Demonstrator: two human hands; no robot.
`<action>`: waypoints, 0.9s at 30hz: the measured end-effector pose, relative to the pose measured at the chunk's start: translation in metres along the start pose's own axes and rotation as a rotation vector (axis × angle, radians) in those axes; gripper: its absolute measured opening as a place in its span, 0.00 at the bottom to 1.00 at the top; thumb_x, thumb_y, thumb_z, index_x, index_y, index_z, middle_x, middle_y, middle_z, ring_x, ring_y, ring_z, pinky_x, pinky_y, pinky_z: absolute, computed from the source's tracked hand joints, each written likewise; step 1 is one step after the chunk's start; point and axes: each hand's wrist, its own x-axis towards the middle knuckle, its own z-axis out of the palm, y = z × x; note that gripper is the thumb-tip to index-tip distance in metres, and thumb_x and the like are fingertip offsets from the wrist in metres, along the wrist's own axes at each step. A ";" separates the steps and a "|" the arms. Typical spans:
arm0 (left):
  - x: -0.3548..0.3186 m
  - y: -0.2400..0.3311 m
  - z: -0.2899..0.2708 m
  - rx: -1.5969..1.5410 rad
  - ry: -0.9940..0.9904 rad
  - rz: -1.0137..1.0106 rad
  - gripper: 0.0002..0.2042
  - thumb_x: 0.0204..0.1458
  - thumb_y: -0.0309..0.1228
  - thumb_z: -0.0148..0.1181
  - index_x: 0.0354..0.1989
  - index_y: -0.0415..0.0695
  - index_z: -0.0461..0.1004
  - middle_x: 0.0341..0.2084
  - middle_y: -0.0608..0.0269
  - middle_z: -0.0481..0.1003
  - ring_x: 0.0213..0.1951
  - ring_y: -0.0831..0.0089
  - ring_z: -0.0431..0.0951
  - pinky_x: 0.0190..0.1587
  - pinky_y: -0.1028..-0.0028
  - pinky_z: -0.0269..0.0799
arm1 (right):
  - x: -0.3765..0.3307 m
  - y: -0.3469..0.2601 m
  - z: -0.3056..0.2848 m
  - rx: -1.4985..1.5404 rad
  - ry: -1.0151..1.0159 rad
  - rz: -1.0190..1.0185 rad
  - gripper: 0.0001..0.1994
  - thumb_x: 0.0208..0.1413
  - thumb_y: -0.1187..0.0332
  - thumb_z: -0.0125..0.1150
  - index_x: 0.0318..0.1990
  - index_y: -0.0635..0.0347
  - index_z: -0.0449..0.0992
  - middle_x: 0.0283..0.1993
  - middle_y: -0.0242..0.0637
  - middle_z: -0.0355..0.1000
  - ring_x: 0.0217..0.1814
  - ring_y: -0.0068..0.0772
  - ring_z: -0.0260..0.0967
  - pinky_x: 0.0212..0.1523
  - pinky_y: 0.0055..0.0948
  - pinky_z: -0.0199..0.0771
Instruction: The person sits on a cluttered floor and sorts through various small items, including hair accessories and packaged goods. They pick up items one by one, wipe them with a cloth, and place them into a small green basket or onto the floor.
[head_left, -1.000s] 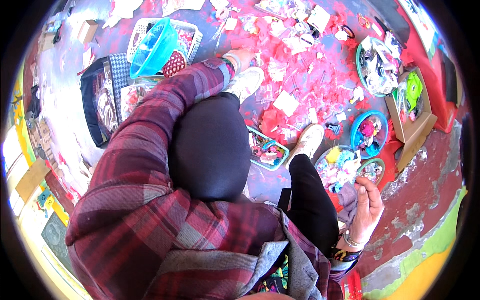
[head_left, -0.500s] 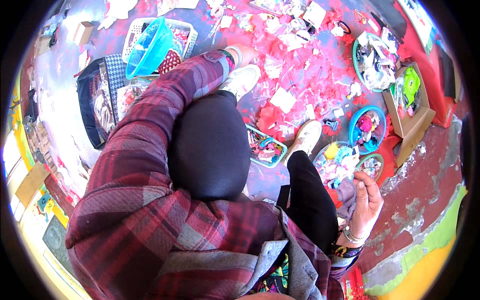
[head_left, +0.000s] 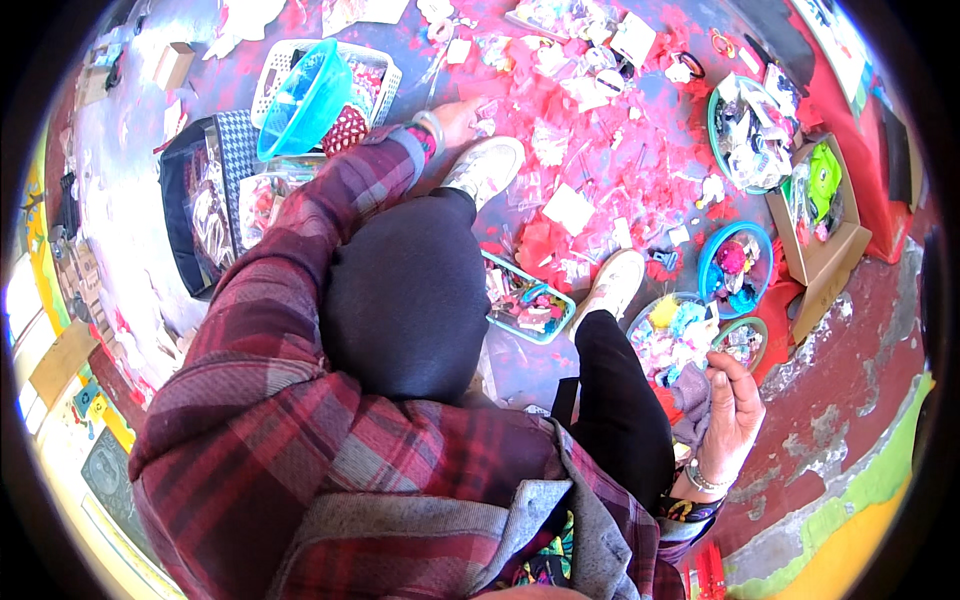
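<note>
My left hand reaches forward past my left shoe, over the floor beside the littered red patch. Its fingers are drawn together at a small pale piece, too small to name. My right hand is low on the right, by my right knee, its fingers bent around the edge of a greyish-purple cloth. Part of that cloth hides behind the knee and hand. Just beyond it stands a clear tub of pastel trinkets.
Baskets of small items stand around me: a light-green-rimmed one between my feet, a blue one and a teal one at right. A cardboard box is beside them. At left are a blue basin and a black bag.
My left hand has drawn back and a little left, and more of it now shows beside the shoe. My right hand stays with the cloth, almost unmoved.
</note>
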 end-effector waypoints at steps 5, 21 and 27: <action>0.036 0.025 -0.015 0.133 -0.063 -0.252 0.22 0.42 0.25 0.54 0.49 0.41 0.60 0.38 0.43 0.70 0.41 0.52 0.72 0.41 0.63 0.68 | 0.000 0.001 -0.001 -0.011 0.000 0.015 0.08 0.52 0.75 0.51 0.38 0.68 0.73 0.35 0.33 0.70 0.40 0.20 0.63 0.44 0.20 0.60; 0.034 0.009 -0.001 -0.062 0.060 -0.013 0.11 0.40 0.22 0.56 0.34 0.43 0.67 0.27 0.57 0.72 0.32 0.68 0.73 0.34 0.72 0.67 | 0.000 -0.005 -0.005 -0.017 -0.105 0.013 0.07 0.49 0.73 0.53 0.34 0.67 0.74 0.32 0.32 0.71 0.33 0.19 0.63 0.37 0.19 0.62; -0.010 0.212 -0.067 -0.358 0.056 0.683 0.14 0.42 0.19 0.57 0.38 0.43 0.65 0.30 0.65 0.70 0.33 0.77 0.71 0.36 0.77 0.67 | 0.032 -0.014 0.001 0.277 -0.174 0.109 0.09 0.47 0.75 0.52 0.36 0.64 0.74 0.33 0.34 0.71 0.30 0.20 0.66 0.32 0.19 0.65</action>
